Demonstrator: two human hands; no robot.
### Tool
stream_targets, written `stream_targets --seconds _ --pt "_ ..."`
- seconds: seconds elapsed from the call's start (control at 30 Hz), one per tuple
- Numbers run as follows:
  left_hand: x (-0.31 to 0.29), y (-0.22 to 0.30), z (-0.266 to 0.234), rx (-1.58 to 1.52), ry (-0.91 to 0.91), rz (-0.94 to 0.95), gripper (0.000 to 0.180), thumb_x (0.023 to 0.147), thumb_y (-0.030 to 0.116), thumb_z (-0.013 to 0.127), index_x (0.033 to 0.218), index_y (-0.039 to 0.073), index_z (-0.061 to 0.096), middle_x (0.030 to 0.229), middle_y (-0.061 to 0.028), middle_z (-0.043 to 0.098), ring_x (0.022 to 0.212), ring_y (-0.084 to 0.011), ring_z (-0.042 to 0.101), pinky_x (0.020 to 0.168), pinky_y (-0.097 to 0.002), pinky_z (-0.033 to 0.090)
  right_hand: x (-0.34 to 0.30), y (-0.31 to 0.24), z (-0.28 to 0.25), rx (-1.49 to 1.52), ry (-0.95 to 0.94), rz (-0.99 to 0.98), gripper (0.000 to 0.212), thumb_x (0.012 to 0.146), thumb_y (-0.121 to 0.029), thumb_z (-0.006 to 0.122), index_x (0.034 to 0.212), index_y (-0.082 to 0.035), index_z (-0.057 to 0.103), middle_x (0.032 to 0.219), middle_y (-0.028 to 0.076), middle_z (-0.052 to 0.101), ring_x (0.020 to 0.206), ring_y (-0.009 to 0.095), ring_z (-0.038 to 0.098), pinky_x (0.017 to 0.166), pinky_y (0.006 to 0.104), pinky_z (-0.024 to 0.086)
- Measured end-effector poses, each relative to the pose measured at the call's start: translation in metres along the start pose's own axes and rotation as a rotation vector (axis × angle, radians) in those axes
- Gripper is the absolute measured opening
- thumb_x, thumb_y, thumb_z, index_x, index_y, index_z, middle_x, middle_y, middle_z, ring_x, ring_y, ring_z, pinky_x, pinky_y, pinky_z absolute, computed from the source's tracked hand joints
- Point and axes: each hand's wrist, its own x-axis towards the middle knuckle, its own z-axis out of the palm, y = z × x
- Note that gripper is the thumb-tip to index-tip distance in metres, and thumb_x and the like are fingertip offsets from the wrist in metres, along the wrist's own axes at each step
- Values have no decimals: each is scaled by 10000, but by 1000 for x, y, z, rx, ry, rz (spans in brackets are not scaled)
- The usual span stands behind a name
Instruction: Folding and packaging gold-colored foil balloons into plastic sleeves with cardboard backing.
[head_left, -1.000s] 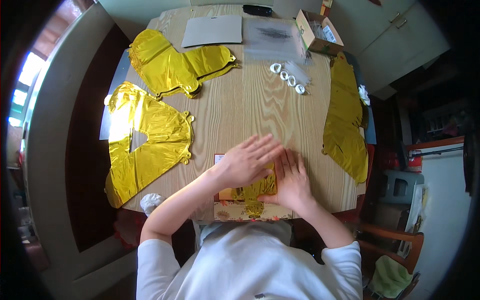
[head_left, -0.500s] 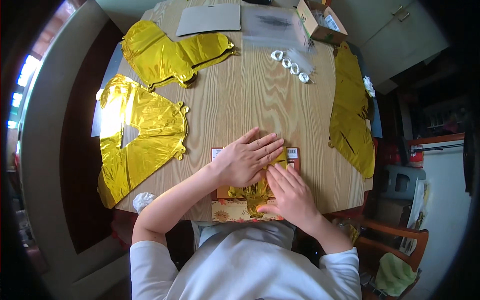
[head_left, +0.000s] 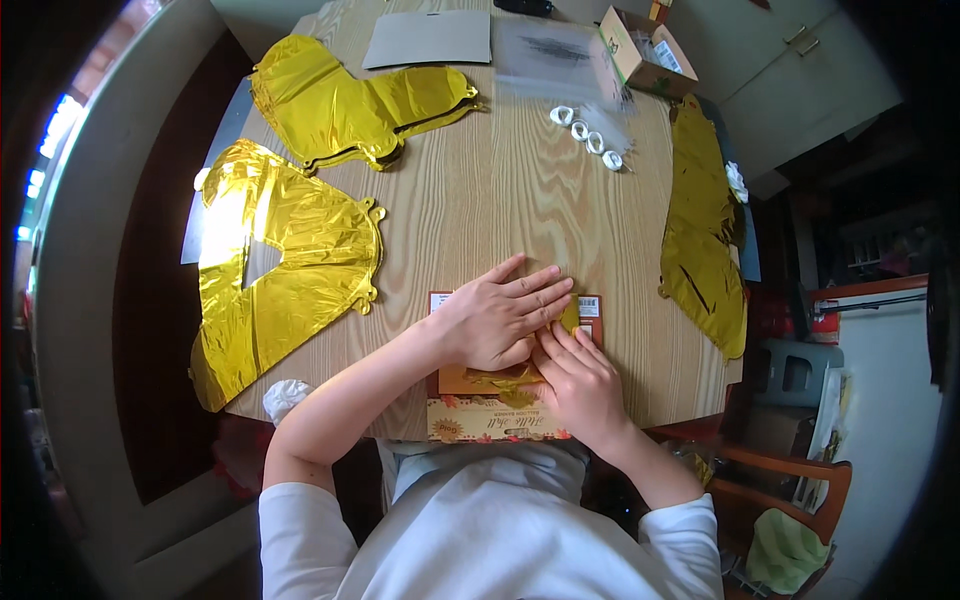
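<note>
Gold foil balloon, folded small, lies on an orange card package at the table's near edge. My left hand is laid flat over the foil, fingers stretched out to the right, hiding much of it. Beside it, my right hand rests with its fingers extended against the foil's right part, fingertips close to the left hand. Its thumb is partly hidden at the foil's lower edge. Below the foil shows the package's cream printed strip with autumn leaves.
Flat gold foil balloons lie at far left, left and right. Several white ribbon rolls, clear plastic bags, a grey board and an open carton stand farther back. Crumpled white tissue sits near my left forearm.
The foil end that hung over the printed strip has been folded up toward my hands, baring more of the strip. Both hands stay in nearly the same place; the view has shifted slightly.
</note>
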Motion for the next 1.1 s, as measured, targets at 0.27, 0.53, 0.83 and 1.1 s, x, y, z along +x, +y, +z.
stream_targets --seconds 0.27,0.53,0.83,1.1 --pt "0 -3 5 43 43 13 639 928 358 306 1482 45 366 1572 -97 307 1473 -236 236 1201 -500 116 13 1 -10 -10 110 -107 166 761 -177 721 860 -56 667 994 70 683 1014 222 637 919 401 469" --pt "0 -5 7 25 25 28 616 941 360 305 1473 61 386 1576 -93 297 1477 -239 221 1198 -506 119 20 -4 -3 -273 329 -351 108 799 -140 609 740 -122 521 693 -5 452 666 142 498 656 317 393" --pt "0 -3 3 10 -40 13 639 921 347 318 1497 70 336 1596 -100 245 1485 -261 192 1199 -524 105 15 -5 1 -111 227 -268 133 783 -204 675 796 -127 567 749 -13 496 710 153 521 664 332 386" --pt "1 -3 3 20 -36 11 659 900 345 339 1496 62 341 1597 -97 245 1484 -254 197 1199 -518 102 12 -6 5 -57 242 -216 125 775 -191 689 833 -115 608 799 -17 551 778 151 566 704 338 397"
